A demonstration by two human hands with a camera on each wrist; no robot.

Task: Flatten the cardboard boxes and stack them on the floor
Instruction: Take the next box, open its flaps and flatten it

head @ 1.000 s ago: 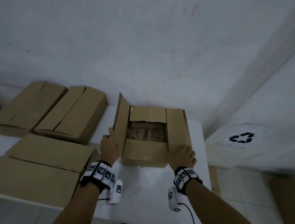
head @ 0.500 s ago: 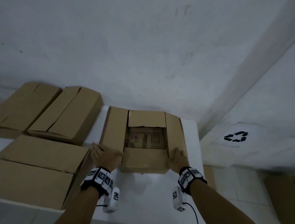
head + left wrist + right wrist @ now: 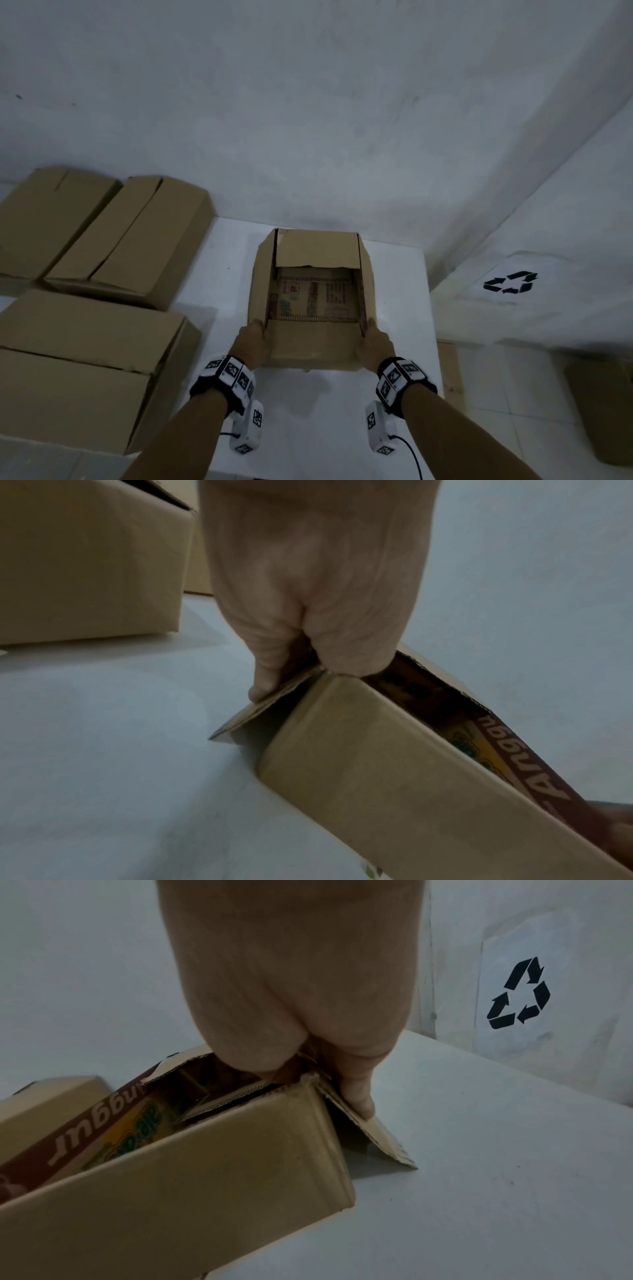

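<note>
An opened brown cardboard box (image 3: 312, 346) stands on the white table (image 3: 400, 308), its side flaps folded down outward and printed inner walls showing. My left hand (image 3: 255, 339) grips the box's near left corner, fingers curled over the left flap (image 3: 270, 704) in the left wrist view. My right hand (image 3: 373, 339) grips the near right corner, fingers over the right flap (image 3: 369, 1131) in the right wrist view. The box (image 3: 192, 1167) is tilted toward me, near wall facing the wrist cameras.
Three closed cardboard boxes lie at the left: two at the back (image 3: 133, 240), (image 3: 44, 219) and a large one in front (image 3: 78, 363). A recycling sign (image 3: 510, 282) marks the right wall. Flat cardboard (image 3: 448, 370) lies on the tiled floor beyond the table's right edge.
The left flap, upright a second ago, has been folded down outward. Both hands have moved from the flaps to the box's near corners and now grip them.
</note>
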